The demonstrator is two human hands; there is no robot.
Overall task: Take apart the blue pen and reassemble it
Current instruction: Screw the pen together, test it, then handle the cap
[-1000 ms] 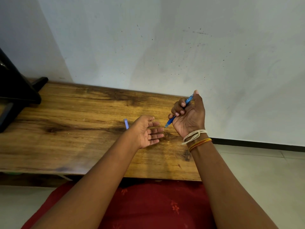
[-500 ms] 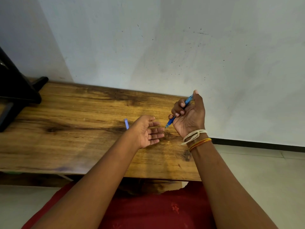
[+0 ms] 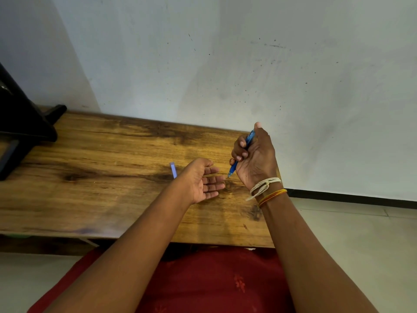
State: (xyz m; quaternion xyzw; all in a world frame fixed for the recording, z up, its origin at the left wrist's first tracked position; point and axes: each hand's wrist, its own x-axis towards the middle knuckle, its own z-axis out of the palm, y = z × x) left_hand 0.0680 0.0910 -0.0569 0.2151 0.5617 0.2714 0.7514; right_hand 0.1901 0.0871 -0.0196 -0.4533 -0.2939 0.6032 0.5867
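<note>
The right hand [image 3: 253,159] is curled into a fist around the blue pen [image 3: 241,154]. The thumb sits on top of the pen and the pen's tip points down toward the left hand [image 3: 200,180]. The left hand is spread wide, palm up, holding nothing. The pen's tip is just beside the left fingertips [image 3: 220,177], and I cannot tell if they touch.

Under both hands is the big brown wooden table [image 3: 101,177]. It stands against a white wall [image 3: 225,64]. At the far left of the table is a dark black thing [image 3: 20,123], only partly in view. Near the bottom is red cloth [image 3: 214,283] on the person's lap.

The right wrist has a white string [image 3: 262,186] tied around it and an orange thread band [image 3: 272,196] next to it.

A small light blue piece [image 3: 173,170] lies flat on the table, just behind the left hand.
</note>
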